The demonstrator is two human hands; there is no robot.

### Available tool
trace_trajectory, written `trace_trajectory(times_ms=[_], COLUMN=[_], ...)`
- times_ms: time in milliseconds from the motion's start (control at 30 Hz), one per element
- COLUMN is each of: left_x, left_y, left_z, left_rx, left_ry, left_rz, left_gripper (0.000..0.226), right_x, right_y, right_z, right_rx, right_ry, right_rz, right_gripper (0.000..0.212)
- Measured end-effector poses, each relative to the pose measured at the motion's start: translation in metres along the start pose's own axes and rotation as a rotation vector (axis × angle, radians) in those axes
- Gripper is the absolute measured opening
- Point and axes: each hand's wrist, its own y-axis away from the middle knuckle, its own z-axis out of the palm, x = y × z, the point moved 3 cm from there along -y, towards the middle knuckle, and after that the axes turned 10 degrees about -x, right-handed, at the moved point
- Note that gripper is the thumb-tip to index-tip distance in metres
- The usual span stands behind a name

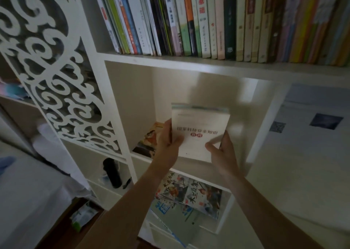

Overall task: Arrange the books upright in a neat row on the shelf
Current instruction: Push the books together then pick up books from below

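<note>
I see both hands clasping a white book (200,133) in the open cubby of the shelf (189,59): left grip (167,140) curls round its left edge, right grip (220,147) pinches its lower right corner. Its cover print reads upside down. Left of the left grip lies a picture book (149,140); above both grips stands a row of books (208,19).

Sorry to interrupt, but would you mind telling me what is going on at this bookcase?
A person is holding a white book with both hands, the left hand on its left edge and the right hand at its lower right corner, in front of the middle compartment of a white bookcase. Its cover text reads upside down. A colourful book lies flat in that compartment. The shelf above holds a row of upright books, and the compartment below has picture books lying loosely piled.
</note>
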Motion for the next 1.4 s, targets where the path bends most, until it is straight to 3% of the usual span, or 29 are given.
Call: trace_trajectory(times_ms=[167,400,500,633,800,967,1133,1233,1333,1400], left_x=[-0.032,-0.011,0.027,0.094,0.188,0.245,0.291,0.316,0.326,0.324], left_y=[-0.007,0.021,0.046,0.073,0.085,0.084,0.047,0.011,-0.012,-0.02], left_z=[0.008,0.003,-0.002,0.002,0.033,0.081,0.151,0.196,0.233,0.256], left_rx=[-0.042,-0.09,-0.107,-0.16,-0.224,-0.312,-0.184,-0.022,0.126,0.157], left_ry=[0.063,-0.041,-0.057,-0.151,-0.417,-0.631,-0.757,-0.798,-0.802,-0.805], left_rz=[-0.169,-0.087,-0.007,0.154,0.289,0.361,0.549,0.617,0.623,0.606], left_gripper=[0.055,0.046,0.049,0.044,0.023,0.033,0.034,0.034,0.028,0.03], right_x=[0.008,-0.023,-0.057,-0.104,-0.17,-0.215,-0.269,-0.313,-0.333,-0.332], right_y=[-0.011,0.024,0.056,0.099,0.13,0.151,0.123,0.091,0.065,0.059], right_z=[0.002,0.0,0.004,-0.004,-0.053,-0.122,-0.199,-0.24,-0.265,-0.27], right_rx=[-0.045,-0.064,-0.031,0.0,0.049,0.128,0.222,0.229,0.421,0.439], right_ry=[-0.071,0.065,0.121,0.012,-0.125,-0.149,-0.07,0.083,0.466,0.59], right_rz=[0.052,-0.025,-0.153,-0.29,-0.348,-0.326,-0.34,-0.402,-0.416,-0.434], right_gripper=[0.019,0.014,0.018,0.013,0.031,0.034,0.031,0.036,0.068,0.077])
